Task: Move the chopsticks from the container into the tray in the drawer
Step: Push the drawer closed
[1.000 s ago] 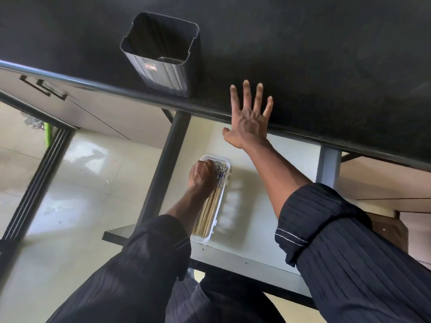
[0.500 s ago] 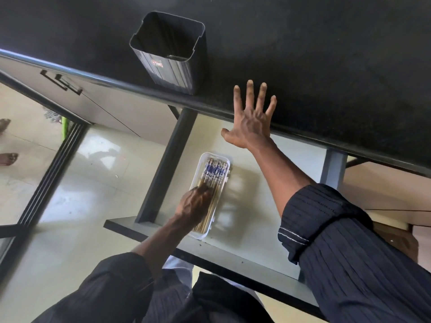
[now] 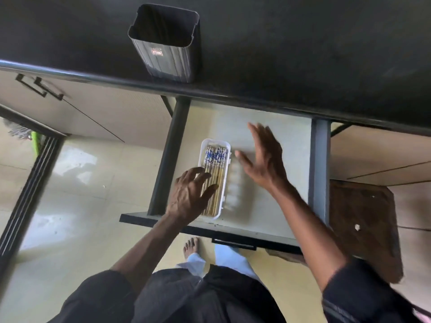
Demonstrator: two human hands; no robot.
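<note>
Head view, only angle going. Drawer (image 3: 275,145) was pulled out from under the dark counter (image 3: 303,54), its front edge nearest the person and its dark side rails running away toward the counter lip. Loads of bare drawer floor lay to the right of the tray, between it and the right rail; on the left, the tray sat near the left rail with just a narrow strip free.

Container (image 3: 166,43) stood upright on the counter just behind the lip, dark and squarish, mouth open; the inside looked dark and I couldn't make out anything in it. White tray (image 3: 225,180) lay on the drawer floor with its long side running front to back. The chopsticks (image 3: 215,169) were all in the tray, lying flat side by side, long axis matching the tray's, blue-and-white patterned ends pointing toward the counter and plain wooden ends toward the drawer front.

Left hand (image 3: 189,194) hung over the near left part of the tray, fingers (image 3: 198,177) spread and loose, tips on or just above the chopsticks, not clamped on any. Right hand (image 3: 263,159) was just right of the tray, palm open, fingers splayed, holding nothing, a bit blurred. Bare foot (image 3: 191,247) showed on the tiled floor (image 3: 77,183) below the drawer front.
</note>
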